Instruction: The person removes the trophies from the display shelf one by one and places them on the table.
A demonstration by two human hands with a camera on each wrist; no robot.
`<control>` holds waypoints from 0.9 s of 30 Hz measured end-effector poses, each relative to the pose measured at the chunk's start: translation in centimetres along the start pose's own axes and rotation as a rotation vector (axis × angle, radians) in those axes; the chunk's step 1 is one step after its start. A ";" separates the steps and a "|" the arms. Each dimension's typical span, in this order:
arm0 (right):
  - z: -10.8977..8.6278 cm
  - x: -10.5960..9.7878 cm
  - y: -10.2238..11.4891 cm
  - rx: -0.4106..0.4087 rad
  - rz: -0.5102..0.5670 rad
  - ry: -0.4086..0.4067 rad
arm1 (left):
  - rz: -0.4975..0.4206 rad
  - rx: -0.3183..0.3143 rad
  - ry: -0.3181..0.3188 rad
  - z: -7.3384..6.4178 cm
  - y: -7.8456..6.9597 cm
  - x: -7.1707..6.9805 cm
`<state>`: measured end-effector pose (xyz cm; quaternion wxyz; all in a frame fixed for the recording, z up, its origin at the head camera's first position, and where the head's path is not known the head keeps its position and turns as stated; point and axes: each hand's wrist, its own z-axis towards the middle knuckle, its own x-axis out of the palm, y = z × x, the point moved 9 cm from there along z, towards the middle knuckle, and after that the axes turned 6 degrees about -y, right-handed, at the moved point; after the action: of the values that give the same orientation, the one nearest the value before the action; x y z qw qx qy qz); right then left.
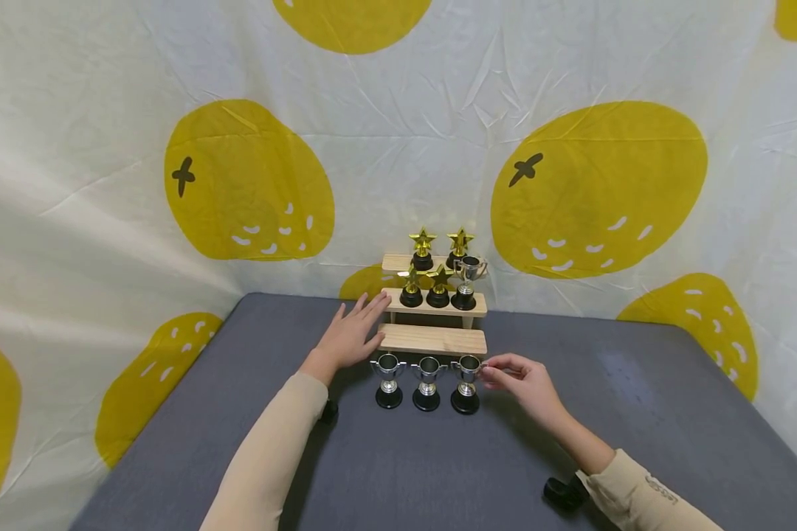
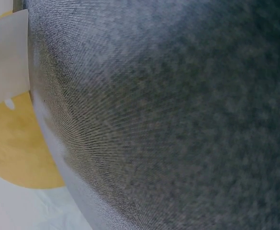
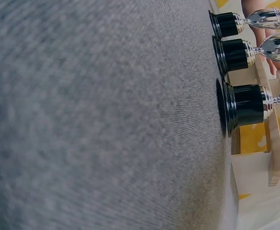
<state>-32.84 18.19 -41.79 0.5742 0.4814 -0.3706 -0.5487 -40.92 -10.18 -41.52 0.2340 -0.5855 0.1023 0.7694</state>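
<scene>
Three silver trophy cups with black bases stand in a row on the grey table, before a three-tier wooden shelf [image 1: 432, 339]. My right hand [image 1: 525, 383] pinches a handle of the rightmost cup [image 1: 466, 391], whose base [image 3: 250, 103] rests on the table in the right wrist view. Left of it are the middle cup [image 1: 427, 387] and the left cup [image 1: 388, 383]. My left hand [image 1: 347, 335], fingers extended, is at the shelf's left end, fingertips by the middle tier. That tier carries two gold star trophies [image 1: 440, 287] and a silver cup [image 1: 465, 287].
Two more gold star trophies [image 1: 422, 247] stand on the top tier. A white cloth [image 1: 412, 162] printed with yellow fruit hangs behind the grey table [image 1: 398, 472]. Black devices [image 1: 564, 495] sit under both wrists.
</scene>
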 end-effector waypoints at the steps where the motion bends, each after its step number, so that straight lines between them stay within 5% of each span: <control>1: 0.0 0.0 -0.1 0.001 -0.001 0.005 | 0.003 0.000 0.001 0.0 0.0 0.0; 18: 0.1 -0.5 -1.0 0.066 -0.051 -0.003 | 0.008 -0.005 0.015 0.1 0.1 0.1; 27: 0.1 -0.7 -0.8 0.030 -0.053 0.022 | -0.002 -0.008 0.011 0.1 0.1 0.1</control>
<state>-33.22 18.88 -42.45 0.5564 0.5056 -0.3595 -0.5528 -41.05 -10.19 -41.61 0.2318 -0.5909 0.1000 0.7662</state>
